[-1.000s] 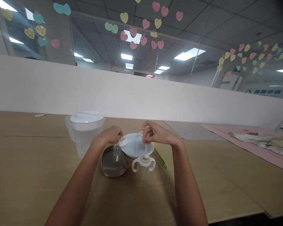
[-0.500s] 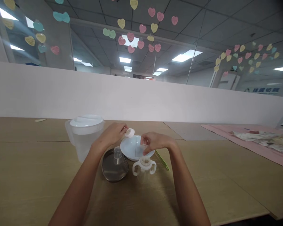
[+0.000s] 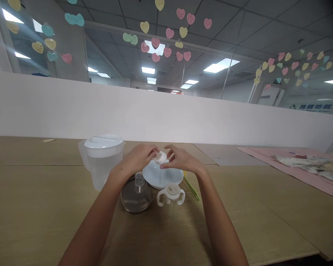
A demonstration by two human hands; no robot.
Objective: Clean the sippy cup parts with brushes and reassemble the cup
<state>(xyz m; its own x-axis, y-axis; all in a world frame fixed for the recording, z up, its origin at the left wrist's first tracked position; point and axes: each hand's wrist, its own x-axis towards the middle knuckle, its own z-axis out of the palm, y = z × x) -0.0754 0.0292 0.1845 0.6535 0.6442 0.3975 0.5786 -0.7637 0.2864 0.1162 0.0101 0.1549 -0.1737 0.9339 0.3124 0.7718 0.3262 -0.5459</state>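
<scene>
Pinched in the fingers of my left hand [image 3: 140, 159] is a baby-bottle nipple with a white collar [image 3: 161, 158], held above the far side of a white bowl [image 3: 152, 180]. My right hand [image 3: 180, 157] hovers just right of the nipple, thumb and fingers apart; whether a fingertip touches the collar I cannot tell. In front of the bowl stands an uncapped clear baby bottle with two white handles [image 3: 172, 199]. To its left, a clear bottle cap [image 3: 139, 180] sits in a metal kidney-shaped dish [image 3: 135, 205].
A lidded, translucent pitcher [image 3: 104, 159] stands left of the bowl, behind my left forearm. A green-handled utensil [image 3: 192, 190] lies right of the bowl. Farther right, a pink cloth [image 3: 255, 153] bears crumpled fabric [image 3: 302, 161]. A white wall [image 3: 166, 118] closes off the table's back.
My left hand has moved right with the nipple, over the bowl. My right hand has risen out of the bowl toward the nipple, its fingers now spread wider.
</scene>
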